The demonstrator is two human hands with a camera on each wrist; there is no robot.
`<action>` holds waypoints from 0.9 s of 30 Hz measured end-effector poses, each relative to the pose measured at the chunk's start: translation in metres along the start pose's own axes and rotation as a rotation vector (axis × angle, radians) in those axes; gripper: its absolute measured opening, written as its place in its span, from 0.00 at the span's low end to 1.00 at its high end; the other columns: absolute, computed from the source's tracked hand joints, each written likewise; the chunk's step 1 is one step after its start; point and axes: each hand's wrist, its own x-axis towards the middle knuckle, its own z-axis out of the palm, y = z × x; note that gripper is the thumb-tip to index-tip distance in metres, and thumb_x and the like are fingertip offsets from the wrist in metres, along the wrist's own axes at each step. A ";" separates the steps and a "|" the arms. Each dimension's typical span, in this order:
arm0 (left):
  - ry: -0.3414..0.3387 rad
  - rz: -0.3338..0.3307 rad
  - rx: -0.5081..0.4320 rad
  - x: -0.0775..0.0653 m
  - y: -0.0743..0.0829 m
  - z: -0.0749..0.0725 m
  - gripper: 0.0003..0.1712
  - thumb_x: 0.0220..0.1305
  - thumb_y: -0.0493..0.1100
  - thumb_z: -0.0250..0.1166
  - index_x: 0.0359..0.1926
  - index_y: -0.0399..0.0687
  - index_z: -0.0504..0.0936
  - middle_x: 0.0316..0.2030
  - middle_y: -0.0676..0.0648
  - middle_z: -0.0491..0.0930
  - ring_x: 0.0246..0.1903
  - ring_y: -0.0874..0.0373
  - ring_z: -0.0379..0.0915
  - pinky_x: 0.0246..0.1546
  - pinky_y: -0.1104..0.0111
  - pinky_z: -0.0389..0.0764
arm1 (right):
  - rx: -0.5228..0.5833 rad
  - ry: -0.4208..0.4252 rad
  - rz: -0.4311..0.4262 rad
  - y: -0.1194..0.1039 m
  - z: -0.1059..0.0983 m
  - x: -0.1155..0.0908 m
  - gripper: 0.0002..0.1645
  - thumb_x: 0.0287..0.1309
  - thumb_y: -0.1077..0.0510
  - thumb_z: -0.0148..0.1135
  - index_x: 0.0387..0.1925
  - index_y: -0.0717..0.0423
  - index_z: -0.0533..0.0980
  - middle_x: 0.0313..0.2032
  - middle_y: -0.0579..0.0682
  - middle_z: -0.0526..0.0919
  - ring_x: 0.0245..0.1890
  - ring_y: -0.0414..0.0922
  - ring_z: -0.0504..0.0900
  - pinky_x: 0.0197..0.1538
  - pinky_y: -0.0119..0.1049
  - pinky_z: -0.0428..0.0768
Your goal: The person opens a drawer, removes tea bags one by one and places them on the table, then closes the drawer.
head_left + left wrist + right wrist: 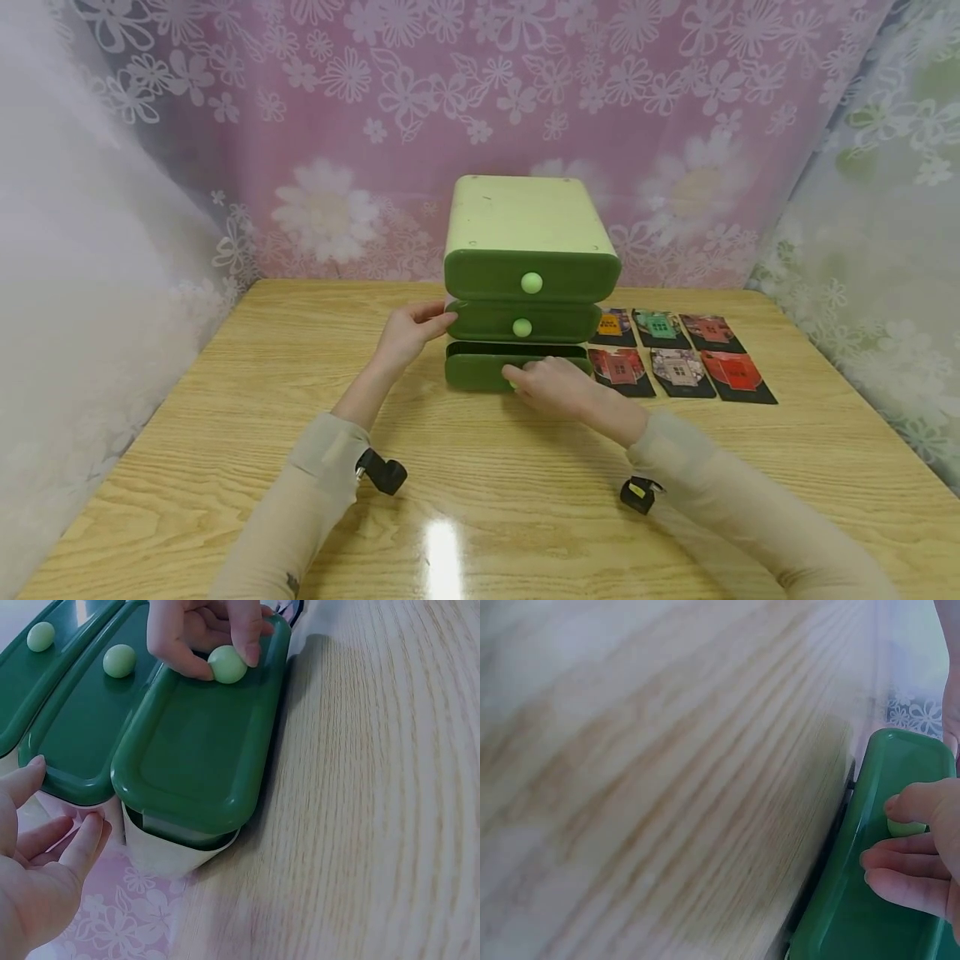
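Observation:
A small cream cabinet (525, 212) with three green drawers stands on the wooden table. Its bottom drawer (472, 373) is pulled out a little, showing a dark gap along the top. My right hand (552, 387) pinches this drawer's round light-green knob (227, 664) between thumb and fingers. At the cabinet's left side, my left hand (405, 337) steadies it, with the thumb on the left end of the middle drawer (487, 322) and the other fingers loosely extended along the side wall. The top drawer (487, 275) and the middle one look closed.
To the right of the cabinet, several dark cards or packets (678, 371) with coloured designs lie in two rows. A pink floral curtain (337, 125) hangs behind the table (300, 375), and pale curtains flank both sides. Each sleeve carries a small black wrist camera (384, 473).

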 end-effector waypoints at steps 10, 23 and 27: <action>-0.001 -0.011 -0.014 0.000 -0.001 0.000 0.23 0.59 0.42 0.59 0.53 0.35 0.69 0.51 0.38 0.70 0.46 0.54 0.68 0.52 0.59 0.71 | -0.010 0.006 -0.013 -0.010 -0.002 -0.004 0.07 0.53 0.64 0.56 0.32 0.55 0.66 0.12 0.41 0.58 0.10 0.36 0.57 0.11 0.27 0.53; 0.001 -0.027 -0.005 -0.001 0.001 0.000 0.24 0.59 0.43 0.59 0.54 0.35 0.67 0.51 0.38 0.69 0.46 0.54 0.68 0.52 0.60 0.71 | -0.042 0.049 -0.048 -0.018 -0.005 -0.010 0.08 0.52 0.64 0.57 0.30 0.55 0.65 0.12 0.42 0.57 0.09 0.35 0.56 0.10 0.26 0.52; 0.003 -0.032 -0.009 0.004 -0.007 -0.001 0.25 0.59 0.44 0.59 0.54 0.36 0.68 0.52 0.39 0.69 0.45 0.54 0.68 0.52 0.60 0.71 | -0.058 0.048 -0.056 -0.021 -0.005 -0.012 0.09 0.51 0.63 0.58 0.30 0.55 0.65 0.12 0.42 0.59 0.10 0.35 0.57 0.09 0.26 0.54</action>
